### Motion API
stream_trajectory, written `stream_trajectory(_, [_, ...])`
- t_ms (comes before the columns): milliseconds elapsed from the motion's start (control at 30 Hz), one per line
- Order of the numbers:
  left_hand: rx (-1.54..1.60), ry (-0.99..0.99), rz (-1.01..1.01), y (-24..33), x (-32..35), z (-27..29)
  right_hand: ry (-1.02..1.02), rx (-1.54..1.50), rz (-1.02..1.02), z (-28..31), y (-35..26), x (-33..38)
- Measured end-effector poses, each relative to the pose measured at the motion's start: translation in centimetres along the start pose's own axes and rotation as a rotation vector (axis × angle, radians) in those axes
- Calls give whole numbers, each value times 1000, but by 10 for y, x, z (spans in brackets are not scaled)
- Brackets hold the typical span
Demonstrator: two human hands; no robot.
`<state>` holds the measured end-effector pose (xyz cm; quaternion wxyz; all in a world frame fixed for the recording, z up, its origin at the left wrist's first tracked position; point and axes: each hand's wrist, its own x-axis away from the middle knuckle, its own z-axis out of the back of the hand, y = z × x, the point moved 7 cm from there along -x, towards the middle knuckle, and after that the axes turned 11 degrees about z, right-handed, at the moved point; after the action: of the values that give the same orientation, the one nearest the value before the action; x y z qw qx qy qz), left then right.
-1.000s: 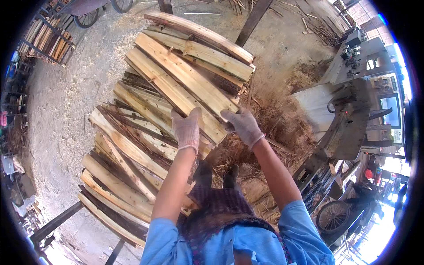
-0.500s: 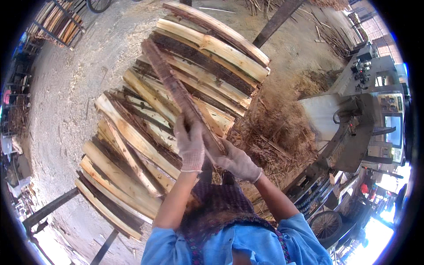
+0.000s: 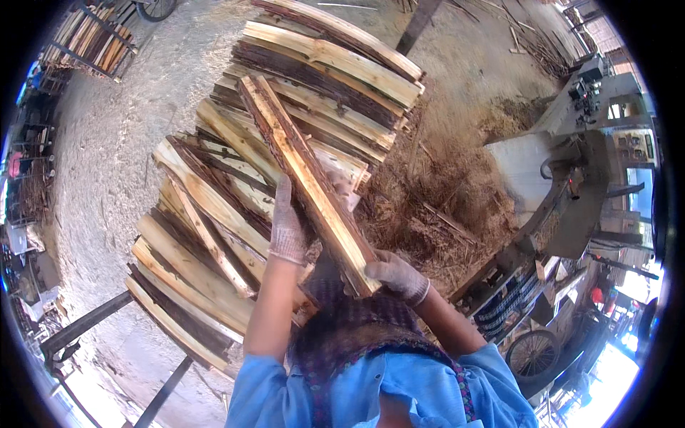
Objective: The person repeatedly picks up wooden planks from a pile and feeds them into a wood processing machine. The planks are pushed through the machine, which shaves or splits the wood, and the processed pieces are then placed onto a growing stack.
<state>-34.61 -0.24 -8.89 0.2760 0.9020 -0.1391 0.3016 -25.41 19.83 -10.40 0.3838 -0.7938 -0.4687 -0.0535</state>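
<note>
Both my hands, in pale knit gloves, hold one long wooden slab (image 3: 312, 187) with a bright sawn face up and dark bark along its edges. It slants from near my apron up over the pile, its far end pointing to the upper left. My left hand (image 3: 288, 227) supports it along its left side near the middle, the fingers partly hidden beneath. At the near end my right hand (image 3: 399, 277) grips the right edge, thumb on the sawn face. Below lies a wide layer of bark-edged slabs (image 3: 214, 203), set roughly side by side.
Shredded bark and sawdust (image 3: 449, 207) cover the ground to the right of the pile. Farther right stands a grey machine (image 3: 571, 207), with a spoked wheel (image 3: 533, 354) below it. Dark metal bars (image 3: 89, 324) extend from the pile's left side. Another wood stack (image 3: 93, 39) stands far left.
The slab has turned over from its bark side to its pale sawn face. Its near end has come closer to me, and my right hand has shifted slightly right and down with it.
</note>
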Motion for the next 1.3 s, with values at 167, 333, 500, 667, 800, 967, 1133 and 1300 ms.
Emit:
stream_trajectory(167, [-39,-195,46,-52,27,-32,-36,191,5,13,7,54])
stream_trajectory(333, [-224,-226,16,-88,59,-106,283,682,268,6,-62,99])
stream_trajectory(500, [-441,-208,-58,-153,84,-177,745,931,340,14,-100,174])
stream_trajectory(667, [-768,-571,37,-242,119,-260,924,871,581,56,-94,296])
stream_trajectory(800, [-1238,-910,-54,-321,157,-319,1288,626,796,75,-80,399])
stream_trajectory(967, [-1194,-881,70,-343,167,-289,1760,539,816,144,-65,521])
stream_trajectory(1133, [-1320,-490,72,-312,146,-207,1936,556,481,228,-113,567])
stream_trajectory(1300, [-1152,-179,94,-278,146,-131,1801,705,417,366,-179,530])
